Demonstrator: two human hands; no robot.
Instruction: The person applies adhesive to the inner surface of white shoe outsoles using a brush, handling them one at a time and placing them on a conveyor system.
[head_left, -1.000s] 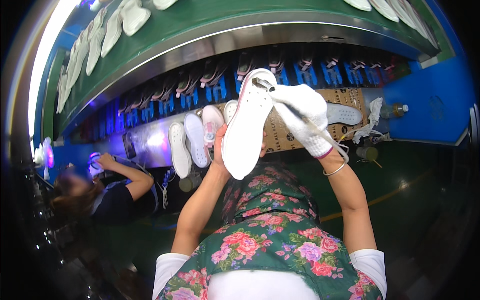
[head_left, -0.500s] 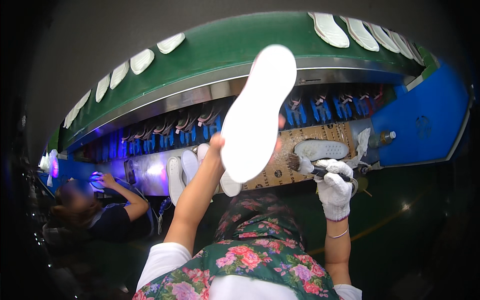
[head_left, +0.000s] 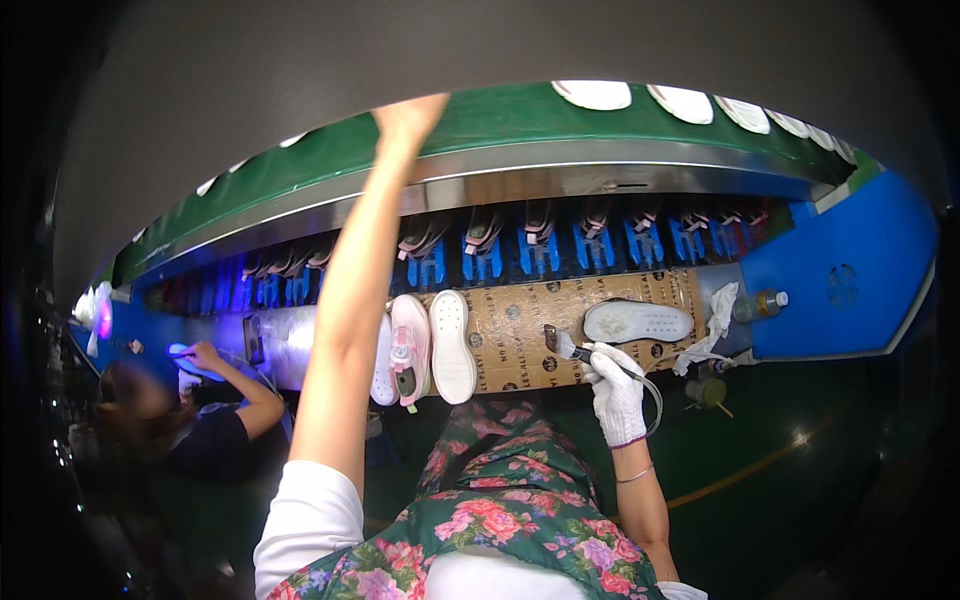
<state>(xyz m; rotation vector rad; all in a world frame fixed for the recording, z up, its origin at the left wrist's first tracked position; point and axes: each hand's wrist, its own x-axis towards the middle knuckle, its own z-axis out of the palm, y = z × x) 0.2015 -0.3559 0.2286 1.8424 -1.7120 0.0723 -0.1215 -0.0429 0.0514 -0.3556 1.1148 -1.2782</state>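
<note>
My left hand (head_left: 408,118) reaches far over the green conveyor belt (head_left: 480,133), and its fingers are hidden behind the dark edge above. My right hand (head_left: 614,396), in a white knitted glove, is closed round a brush (head_left: 563,343) with a dark handle, its bristles over the cardboard. Beyond the brush lies a grey-white shoe sole (head_left: 638,321) with a whitish smear at its left end. To the left, a white sole (head_left: 453,346) with small holes lies beside a pink shoe (head_left: 408,350). Another pale sole (head_left: 383,365) is partly covered by my left forearm.
Brown printed cardboard (head_left: 520,330) covers the bench. Pink shoes (head_left: 483,232) stand on blue holders (head_left: 540,255) under the belt, which carries several white soles (head_left: 680,104). At right are a white cloth (head_left: 722,305), a bottle (head_left: 771,303) and a blue panel (head_left: 845,270). A co-worker (head_left: 190,420) sits at left.
My left hand has gone from the middle, where it held a large white sole, up over the belt; that sole is out of sight. My right hand and the brush have shifted left and slightly nearer.
</note>
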